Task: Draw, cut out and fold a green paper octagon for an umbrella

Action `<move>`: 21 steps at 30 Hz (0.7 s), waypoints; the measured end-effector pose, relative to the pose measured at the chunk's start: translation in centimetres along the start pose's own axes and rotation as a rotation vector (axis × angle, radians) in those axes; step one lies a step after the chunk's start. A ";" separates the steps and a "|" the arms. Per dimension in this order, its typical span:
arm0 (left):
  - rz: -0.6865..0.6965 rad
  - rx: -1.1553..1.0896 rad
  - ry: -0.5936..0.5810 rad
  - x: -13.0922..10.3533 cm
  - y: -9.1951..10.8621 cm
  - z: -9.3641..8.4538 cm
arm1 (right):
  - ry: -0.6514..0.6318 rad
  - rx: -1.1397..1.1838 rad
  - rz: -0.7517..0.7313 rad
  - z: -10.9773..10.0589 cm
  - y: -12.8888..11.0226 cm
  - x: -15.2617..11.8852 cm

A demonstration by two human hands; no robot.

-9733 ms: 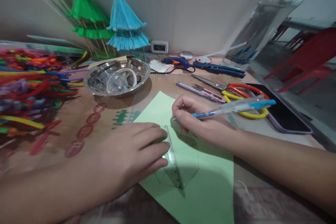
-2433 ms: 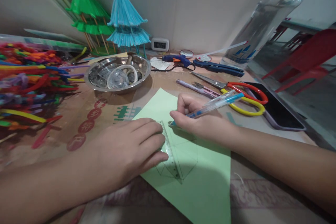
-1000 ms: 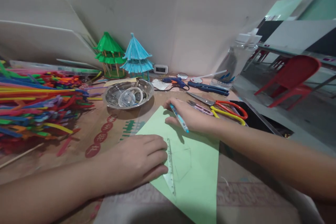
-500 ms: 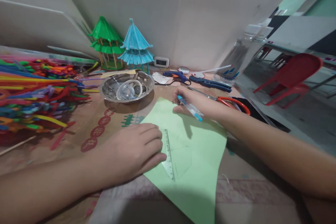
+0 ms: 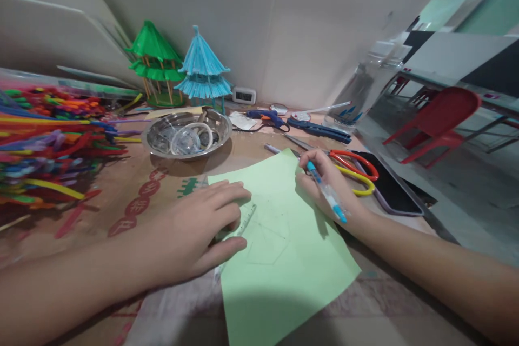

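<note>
A sheet of light green paper [image 5: 292,281] lies on the table with thin pencil-like lines forming an angular outline on it. My left hand [image 5: 203,221] rests palm down at the paper's left side, fingers spread and thumb apart. Under its fingers is a clear plastic ruler [image 5: 247,219], mostly covered, only its marked edge showing. In my right hand [image 5: 324,178], on the paper's upper right, is a clear pen with blue ends [image 5: 326,192], gripped between bent fingers. The pen slants back, its blue cap end toward the wrist.
Scissors [image 5: 352,165] and a phone [image 5: 387,184] lie right of my right hand. Behind stand a metal bowl [image 5: 148,143], a glue gun [image 5: 265,117], a blue stapler-like tool [image 5: 320,130] and two pagoda models [image 5: 203,62]. Colourful pipe cleaners [image 5: 52,146] are heaped left.
The green paper has turned, and its drawn outline with it. The ruler has tilted and slid further under my left hand. My right hand has moved right and down with the pen.
</note>
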State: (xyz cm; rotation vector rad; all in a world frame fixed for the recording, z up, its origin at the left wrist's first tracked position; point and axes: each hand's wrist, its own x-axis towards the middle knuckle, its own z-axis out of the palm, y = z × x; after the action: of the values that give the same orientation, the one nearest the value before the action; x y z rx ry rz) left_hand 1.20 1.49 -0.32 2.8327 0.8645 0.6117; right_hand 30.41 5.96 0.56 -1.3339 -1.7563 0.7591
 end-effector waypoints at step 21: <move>0.003 0.093 0.020 0.2 0.1 -1.0 | -0.038 -0.008 -0.020 -0.1 0.0 0.2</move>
State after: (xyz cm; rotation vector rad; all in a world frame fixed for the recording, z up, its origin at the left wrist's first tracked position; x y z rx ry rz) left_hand 1.02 1.50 0.66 2.9157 0.9151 0.6173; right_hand 30.46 6.12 0.66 -1.3137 -1.8014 0.7716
